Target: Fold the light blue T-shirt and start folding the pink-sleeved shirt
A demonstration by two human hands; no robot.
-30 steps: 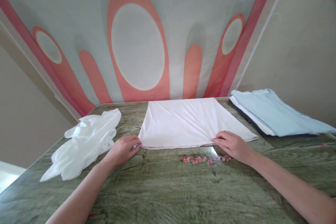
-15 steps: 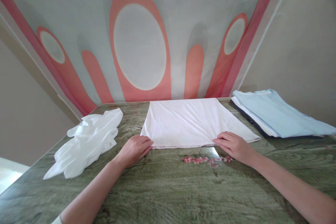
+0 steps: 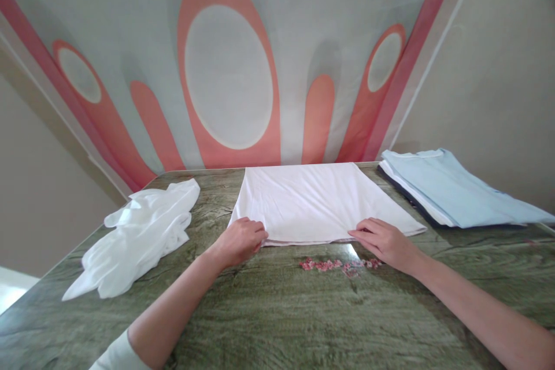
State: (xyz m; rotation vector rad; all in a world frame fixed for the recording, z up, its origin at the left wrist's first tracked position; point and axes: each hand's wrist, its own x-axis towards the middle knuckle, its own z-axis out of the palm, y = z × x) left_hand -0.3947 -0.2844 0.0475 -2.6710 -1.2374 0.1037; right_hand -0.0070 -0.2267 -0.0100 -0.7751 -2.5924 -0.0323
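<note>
A white shirt [image 3: 303, 202] lies flat on the table with its near edge toward me, its cloth lightly creased. At the near left part of that edge my left hand [image 3: 243, 240] has its fingers curled in and pinches the cloth. My right hand [image 3: 384, 243] grips the same edge farther right, with thumb and fingers pressed together on the fabric. The shirt's near right corner sticks out beyond my right hand. Both hands stay low, close to the tabletop.
A crumpled white cloth [image 3: 139, 237] lies on the left of the wood-grain table [image 3: 277, 312]. To the right is a stack of folded clothes with a light blue shirt [image 3: 459, 188] on top. A patterned wall [image 3: 290, 40] rises behind the table's far edge.
My left hand has shifted right along the near edge, and its fingers have curled in more tightly on the shirt. My right hand stays at nearly the same spot on the edge.
</note>
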